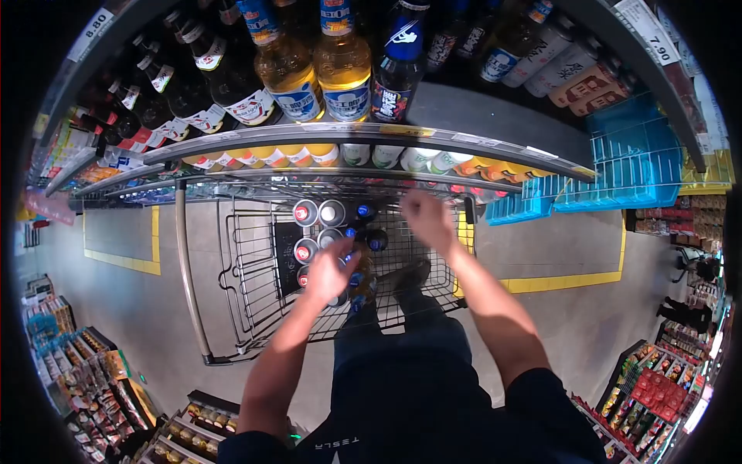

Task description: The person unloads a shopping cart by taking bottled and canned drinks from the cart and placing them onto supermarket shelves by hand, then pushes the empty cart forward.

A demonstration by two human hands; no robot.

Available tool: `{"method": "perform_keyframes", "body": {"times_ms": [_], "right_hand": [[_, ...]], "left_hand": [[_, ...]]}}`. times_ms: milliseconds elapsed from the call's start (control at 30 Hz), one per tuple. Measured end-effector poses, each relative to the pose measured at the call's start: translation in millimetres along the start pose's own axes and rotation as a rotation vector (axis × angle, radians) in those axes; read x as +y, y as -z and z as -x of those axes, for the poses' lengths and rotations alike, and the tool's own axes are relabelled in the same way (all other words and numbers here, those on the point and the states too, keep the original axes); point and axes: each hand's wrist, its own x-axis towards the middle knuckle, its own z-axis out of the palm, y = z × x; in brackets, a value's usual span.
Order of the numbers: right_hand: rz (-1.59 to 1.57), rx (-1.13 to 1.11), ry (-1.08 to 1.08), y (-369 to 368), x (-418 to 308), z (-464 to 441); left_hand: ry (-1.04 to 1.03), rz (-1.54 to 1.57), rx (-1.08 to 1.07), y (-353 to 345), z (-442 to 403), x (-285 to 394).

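My left hand (331, 272) is over the shopping cart (255, 315), its fingers curled at the blue-wrapped neck of a golden beer bottle (361, 288). My fingers partly cover that neck. Over the cart's far right part, my right hand (428, 221) is raised and smeared by motion; its fingers look curled, but I cannot make out anything in them. Several cans, among them a silver-topped can (331, 212) and a red-marked can (305, 213), stand left of the dark bottles. One dark bottle (376, 240) stands upright between my hands.
Ahead is a shelf (495, 108) with golden bottles (342, 73), a dark bottle (398, 69) and several cans. Blue baskets (618, 170) hang at the right. The cart handle (185, 271) is at left. Product displays (81, 387) stand behind on both sides.
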Motion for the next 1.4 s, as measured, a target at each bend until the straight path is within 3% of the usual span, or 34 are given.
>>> {"method": "perform_keyframes", "body": {"times_ms": [33,100,200,267,467,500,567,633,700,767,800,900,1033,1300,1400], "right_hand": [[0.161,-0.244,-0.049,-24.7,24.9,29.6],[0.191,-0.354,-0.154,-70.9,51.9,73.3],[0.194,-0.359,-0.127,-108.5,71.0,99.9],[0.189,-0.391,-0.097,-122.6,80.6,102.6],[0.110,-0.270,-0.082,-148.2,85.3,90.5],[0.115,-0.267,-0.081,-140.1,81.9,91.0],[0.007,-0.177,-0.356,-116.9,75.6,85.8],[-0.061,-0.063,-0.342,-81.9,73.5,87.8],[-0.531,0.077,-0.625,-32.8,69.2,88.8],[-0.775,0.152,-0.675,25.7,58.4,86.9],[-0.780,0.145,-0.703,59.7,43.0,85.5],[-1.023,0.172,-0.674,127.6,23.5,87.3],[-1.117,0.148,-0.639,173.3,4.3,83.0],[-0.926,0.046,-0.360,215.1,-35.7,52.3],[-0.915,0.235,-0.183,230.2,-67.0,37.0]], "left_hand": [[0.056,-0.077,-0.054,-6.4,21.0,-12.1],[0.031,0.018,-0.059,-18.3,66.2,-27.3],[-0.025,-0.063,-0.061,-26.3,120.3,-28.5],[0.195,-0.032,-0.178,-26.6,141.2,-14.5],[0.171,-0.111,-0.178,-33.0,150.6,-2.1],[0.177,-0.102,-0.164,-35.9,145.6,0.3],[0.153,-0.082,-0.149,-40.8,133.4,5.2],[-0.030,-0.086,-0.042,-48.7,125.1,2.9],[-0.074,-0.112,-0.028,-52.1,112.8,10.6],[0.196,-0.017,-0.106,-44.9,97.2,31.8],[0.205,-0.014,-0.082,-46.9,89.8,35.9],[0.124,0.452,0.038,-67.0,71.7,30.1],[0.334,1.319,-0.307,-44.9,56.2,82.4],[0.284,1.456,-0.228,-42.1,17.4,110.1],[0.132,1.396,-0.239,-15.8,-25.6,152.9]]}}
